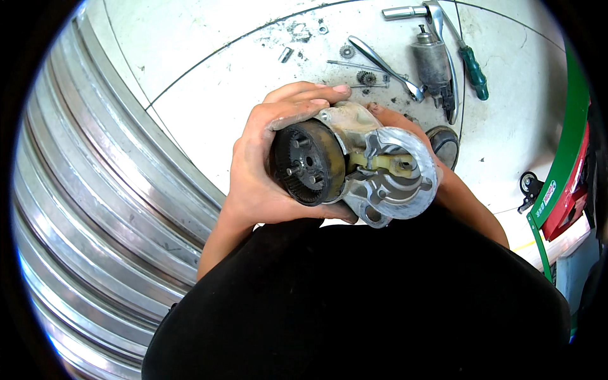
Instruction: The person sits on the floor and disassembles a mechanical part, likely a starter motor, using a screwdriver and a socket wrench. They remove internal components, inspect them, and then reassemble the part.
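Observation:
My left hand (250, 149) wraps round the black ring-gear end (308, 161) of a starter motor housing, its fingers over the top and its thumb below. Short pins and inner teeth show inside that round end. The cast aluminium nose (415, 177) of the housing faces up on the right, with a yellowish plastic lever (389, 163) in its opening. Behind it, my right hand (411, 123) grips the housing from the far right side; most of its fingers are hidden. The housing is held above the floor, close to my dark clothing.
On the pale tiled floor (209, 38) lie a cylindrical solenoid (433, 63), a ratchet with a socket (408, 11), a green-handled screwdriver (474, 73), another ratchet handle (383, 63), small gears (366, 78) and long bolts. Ribbed metal (107, 158) stands at left, a green frame (570, 126) at right.

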Demonstrator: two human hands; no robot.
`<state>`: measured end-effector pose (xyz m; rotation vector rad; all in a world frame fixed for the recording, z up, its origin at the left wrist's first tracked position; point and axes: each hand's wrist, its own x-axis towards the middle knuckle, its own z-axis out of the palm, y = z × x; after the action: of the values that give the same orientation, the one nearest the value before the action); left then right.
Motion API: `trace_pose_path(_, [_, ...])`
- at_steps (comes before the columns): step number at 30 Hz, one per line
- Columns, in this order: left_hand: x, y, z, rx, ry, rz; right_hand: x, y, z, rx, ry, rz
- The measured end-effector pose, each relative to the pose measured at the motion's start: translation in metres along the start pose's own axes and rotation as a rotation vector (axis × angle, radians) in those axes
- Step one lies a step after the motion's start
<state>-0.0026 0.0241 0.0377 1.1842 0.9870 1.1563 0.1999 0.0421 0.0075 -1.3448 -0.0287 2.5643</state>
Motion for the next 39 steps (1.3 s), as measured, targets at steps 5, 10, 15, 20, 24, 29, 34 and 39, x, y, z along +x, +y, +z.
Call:
trace_pose_path(5, [-0.002,0.001,0.002,0.035,0.045,0.019,0.009,0.003,-0.009,0.042,0.045,-0.014])
trace_pose_path(10, [-0.002,0.000,0.003,0.026,0.050,-0.070,0.015,0.021,-0.021,-0.207,0.017,-0.175])
trace_pose_path(15, [0.001,0.004,0.000,0.132,0.020,0.009,0.015,0.015,-0.016,-0.267,0.003,-0.216])
trace_pose_path(20, [-0.003,0.002,0.002,0.135,0.044,-0.057,0.023,0.020,-0.018,-0.152,0.046,-0.140])
trace_pose_path(24, [0.001,0.006,0.005,0.180,0.045,-0.025,0.020,0.013,-0.015,-0.087,0.036,-0.130])
trace_pose_path(29, [0.000,0.004,0.006,0.103,0.028,-0.046,0.016,0.018,-0.018,-0.098,-0.019,-0.174])
trace_pose_path(34, [0.001,0.003,0.009,0.202,0.046,-0.107,0.020,0.018,-0.022,-0.195,-0.055,-0.250])
trace_pose_path(39, [0.000,0.001,0.008,0.141,0.046,-0.024,0.017,0.019,-0.031,-0.276,-0.035,-0.229])
